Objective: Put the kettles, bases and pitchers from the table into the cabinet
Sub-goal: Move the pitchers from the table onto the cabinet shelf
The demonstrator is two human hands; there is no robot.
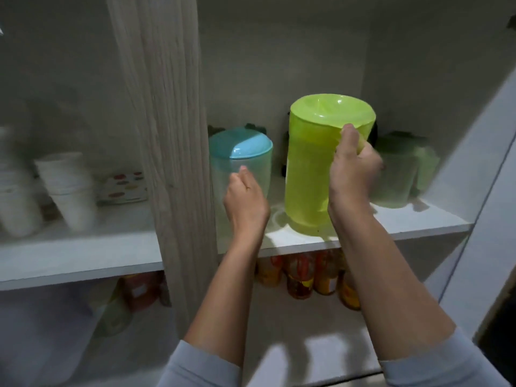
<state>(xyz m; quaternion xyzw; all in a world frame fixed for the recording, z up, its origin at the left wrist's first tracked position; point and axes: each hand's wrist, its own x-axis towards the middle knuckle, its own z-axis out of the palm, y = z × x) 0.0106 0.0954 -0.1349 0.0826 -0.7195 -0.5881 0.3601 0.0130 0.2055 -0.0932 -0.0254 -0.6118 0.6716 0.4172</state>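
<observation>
A tall lime-green pitcher with a green lid stands on the white cabinet shelf. My right hand is closed around its handle on the right side. To its left a clear pitcher with a blue lid stands on the same shelf. My left hand is right in front of the blue-lidded pitcher with loosely curled fingers and holds nothing. A pale green pitcher stands behind my right hand, farther right on the shelf, partly hidden.
A wooden cabinet post divides the shelf. Left of it stand stacked white cups and a spotted box. Bottles with orange contents fill the shelf below. The open cabinet door stands at the right.
</observation>
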